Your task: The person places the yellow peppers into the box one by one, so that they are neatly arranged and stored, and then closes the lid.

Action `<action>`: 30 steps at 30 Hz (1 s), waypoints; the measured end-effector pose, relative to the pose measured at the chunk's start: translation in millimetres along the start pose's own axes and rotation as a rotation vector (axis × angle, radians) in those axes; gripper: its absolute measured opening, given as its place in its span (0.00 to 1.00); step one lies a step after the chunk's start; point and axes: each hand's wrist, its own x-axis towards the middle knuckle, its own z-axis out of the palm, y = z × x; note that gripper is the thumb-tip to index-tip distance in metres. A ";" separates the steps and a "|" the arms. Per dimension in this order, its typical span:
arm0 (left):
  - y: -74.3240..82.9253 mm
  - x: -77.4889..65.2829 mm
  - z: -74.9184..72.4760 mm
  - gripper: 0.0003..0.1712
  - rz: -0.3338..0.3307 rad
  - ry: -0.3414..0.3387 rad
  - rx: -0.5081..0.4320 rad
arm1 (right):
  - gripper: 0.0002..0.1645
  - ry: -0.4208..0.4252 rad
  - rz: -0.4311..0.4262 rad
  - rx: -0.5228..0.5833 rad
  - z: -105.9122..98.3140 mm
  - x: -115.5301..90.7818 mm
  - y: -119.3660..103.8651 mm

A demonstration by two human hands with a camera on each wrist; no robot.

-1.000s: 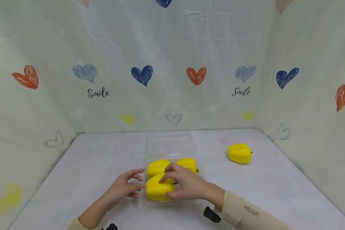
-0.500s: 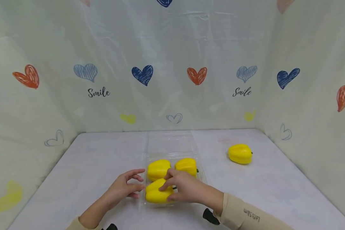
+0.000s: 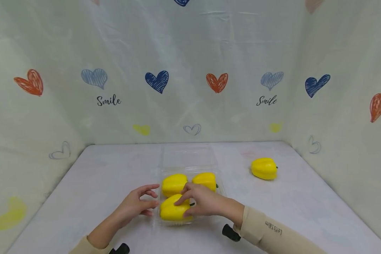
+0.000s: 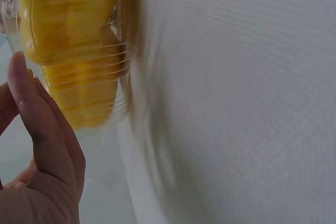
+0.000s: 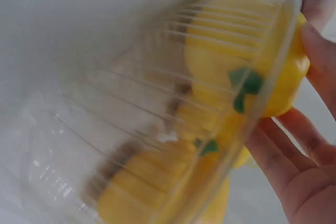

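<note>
While the right fingers still grip it, the front pepper sits lower.

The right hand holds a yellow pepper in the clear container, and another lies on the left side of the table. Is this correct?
The side is wrong: the head view shows that other pepper on the right side of the table. The rest is correct.

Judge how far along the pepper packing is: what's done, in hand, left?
Done, it seems: two peppers sit in the back of the clear container. In hand: the right hand grips a third pepper at the front. Probably left: the lone pepper on the table, then closing the open lid.
</note>
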 end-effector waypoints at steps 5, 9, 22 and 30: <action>3.5 -1.1 -0.1 0.36 -0.005 0.013 -0.001 | 0.20 -0.010 -0.051 -0.031 -5.3 -1.7 3.7; 6.0 -2.8 0.0 0.36 0.006 0.006 -0.007 | 0.20 -0.007 -0.082 -0.013 -8.0 -5.4 5.9; -1.3 0.1 2.4 0.36 0.008 -0.012 -0.021 | 0.20 0.208 -0.169 0.027 -14.9 -28.1 27.1; -1.9 -1.8 0.5 0.36 0.015 -0.011 -0.034 | 0.19 0.264 -0.169 0.066 -20.9 -41.1 37.6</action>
